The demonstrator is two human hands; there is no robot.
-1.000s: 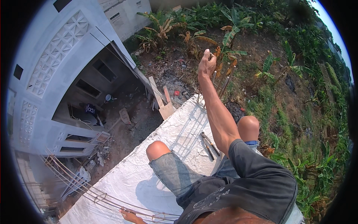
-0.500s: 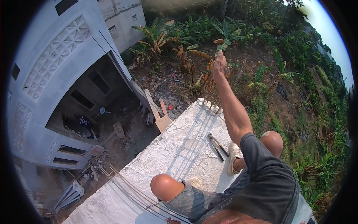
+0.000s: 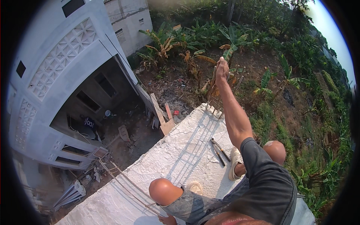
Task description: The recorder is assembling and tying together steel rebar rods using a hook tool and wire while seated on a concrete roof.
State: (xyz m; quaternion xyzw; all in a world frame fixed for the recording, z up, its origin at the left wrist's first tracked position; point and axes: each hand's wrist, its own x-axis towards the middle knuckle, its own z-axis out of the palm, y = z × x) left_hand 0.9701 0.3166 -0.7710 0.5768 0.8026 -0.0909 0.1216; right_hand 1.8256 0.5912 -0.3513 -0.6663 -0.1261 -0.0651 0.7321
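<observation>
At full reach, my right hand (image 3: 222, 70) is closed at the upper part of an upright rebar cage (image 3: 214, 107), which rises from the far end of a rough white concrete ledge (image 3: 187, 150). The fingers' far side is hidden. Low in the picture, my left hand (image 3: 167, 219), partly cut off by the edge, has its fingers around the near end of thin steel rods (image 3: 129, 183). These rods slant out over the ledge's left edge. Pincers (image 3: 219, 152) with black and orange handles lie on the concrete by my shoe (image 3: 235, 164).
The ledge drops away left to a courtyard with rubble and planks (image 3: 162, 120). A person (image 3: 89, 125) is down there near a bucket (image 3: 108, 113), beside a grey building (image 3: 93, 45). Banana plants (image 3: 234, 35) and bare soil lie below to the right.
My left hand has come further into view, and the steel rods have shifted outward to the left. My right hand stays at the rebar cage, its grip slightly changed.
</observation>
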